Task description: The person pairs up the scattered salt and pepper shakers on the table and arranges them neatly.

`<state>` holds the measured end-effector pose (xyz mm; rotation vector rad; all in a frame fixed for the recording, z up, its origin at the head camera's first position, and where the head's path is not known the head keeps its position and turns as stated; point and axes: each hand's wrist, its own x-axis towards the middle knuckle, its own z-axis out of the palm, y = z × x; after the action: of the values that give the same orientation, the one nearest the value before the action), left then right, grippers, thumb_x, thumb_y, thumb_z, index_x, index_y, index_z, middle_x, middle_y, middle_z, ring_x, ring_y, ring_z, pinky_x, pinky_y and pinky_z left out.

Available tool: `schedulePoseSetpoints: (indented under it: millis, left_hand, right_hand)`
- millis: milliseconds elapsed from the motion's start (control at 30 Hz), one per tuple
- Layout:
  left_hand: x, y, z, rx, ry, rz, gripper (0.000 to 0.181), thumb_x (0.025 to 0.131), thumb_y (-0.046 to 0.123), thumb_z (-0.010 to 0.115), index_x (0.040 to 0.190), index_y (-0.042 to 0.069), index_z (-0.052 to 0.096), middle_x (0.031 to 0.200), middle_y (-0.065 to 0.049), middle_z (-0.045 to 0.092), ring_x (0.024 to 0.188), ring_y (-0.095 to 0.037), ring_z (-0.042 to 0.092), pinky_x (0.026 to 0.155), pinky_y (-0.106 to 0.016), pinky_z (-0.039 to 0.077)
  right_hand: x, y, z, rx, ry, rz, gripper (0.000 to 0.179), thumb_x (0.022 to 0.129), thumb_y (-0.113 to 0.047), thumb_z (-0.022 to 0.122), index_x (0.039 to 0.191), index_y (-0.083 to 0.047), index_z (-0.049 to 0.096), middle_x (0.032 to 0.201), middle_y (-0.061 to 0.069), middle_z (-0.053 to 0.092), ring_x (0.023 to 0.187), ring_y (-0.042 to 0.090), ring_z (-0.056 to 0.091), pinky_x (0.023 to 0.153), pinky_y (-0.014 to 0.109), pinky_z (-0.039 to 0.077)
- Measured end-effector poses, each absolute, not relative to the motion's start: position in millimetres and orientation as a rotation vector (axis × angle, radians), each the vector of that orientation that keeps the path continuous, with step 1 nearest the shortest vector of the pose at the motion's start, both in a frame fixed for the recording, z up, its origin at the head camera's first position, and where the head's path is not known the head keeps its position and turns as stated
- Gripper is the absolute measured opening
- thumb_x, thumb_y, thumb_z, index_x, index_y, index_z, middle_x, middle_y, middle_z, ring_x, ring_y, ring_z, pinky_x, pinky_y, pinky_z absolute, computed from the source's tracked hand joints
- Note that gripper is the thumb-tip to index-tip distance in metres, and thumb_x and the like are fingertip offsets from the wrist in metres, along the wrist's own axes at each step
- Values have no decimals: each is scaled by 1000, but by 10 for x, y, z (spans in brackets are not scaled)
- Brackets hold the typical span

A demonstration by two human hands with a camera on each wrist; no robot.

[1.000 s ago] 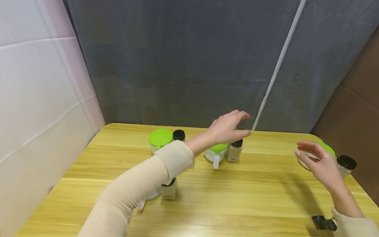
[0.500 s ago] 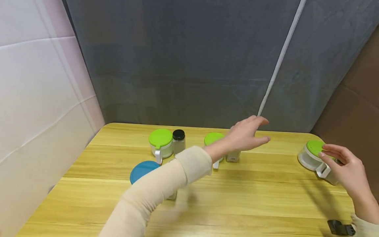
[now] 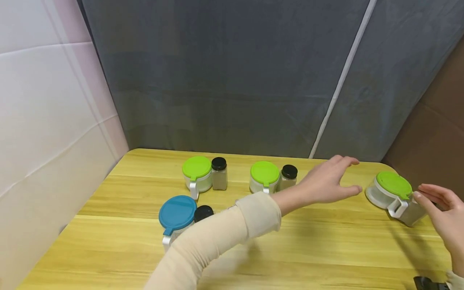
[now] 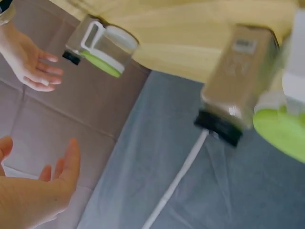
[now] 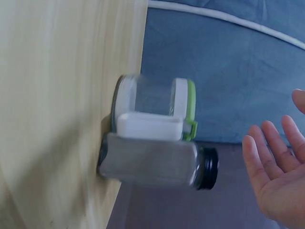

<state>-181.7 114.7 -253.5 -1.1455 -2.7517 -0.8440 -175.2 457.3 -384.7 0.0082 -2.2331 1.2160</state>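
My left hand (image 3: 328,181) is held over the table right of centre, thumb and fingers spread apart and holding nothing. Toward the right edge, my right hand (image 3: 444,213) hovers close to a black-capped spice jar (image 5: 152,160); in the right wrist view its fingers are relaxed and stand apart from the cap. That jar stands upright beside a clear seasoning pot (image 3: 393,183) with a green lid and white handle. Behind the left forearm, another spice jar (image 3: 288,177) and a green-lidded pot (image 3: 264,173) stand side by side, partly covered by the sleeve.
At left stand one more green-lidded pot (image 3: 197,173) and spice jar (image 3: 219,175). A blue-lidded pot (image 3: 177,213) stands nearer, beside a black-capped jar (image 3: 204,212) mostly hidden by the sleeve. Grey cloth (image 3: 224,80) hangs behind the wooden table (image 3: 119,225).
Both hands have moved to the right. The right hand has passed from in front of the right green-lidded pot to beside the spice jar. The sleeve has uncovered the blue-lidded pot.
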Motion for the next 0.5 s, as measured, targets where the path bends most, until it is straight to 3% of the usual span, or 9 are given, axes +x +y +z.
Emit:
schedulePoseSetpoints:
  millis: [200, 500]
  left_hand:
    - [-1779, 1230, -2685, -1138, -2753, -882, 57, 81, 42, 58, 131, 23, 39, 125, 12, 40, 109, 1, 39, 84, -15, 34]
    - [-1746, 1344, -2880, -1134, -2780, -929, 56, 81, 42, 58, 130, 22, 39, 126, 13, 39, 111, 2, 36, 87, -14, 32]
  right_hand:
    - [-2049, 5270, -4421, -118, -2214, 1153, 41, 81, -6, 62, 121, -10, 52, 112, -6, 55, 94, -2, 51, 69, 4, 37]
    - [-2004, 5311, -4479, -257, -2123, 1216, 40, 78, -4, 65, 117, -9, 55, 103, -9, 58, 88, -2, 53, 69, 4, 37]
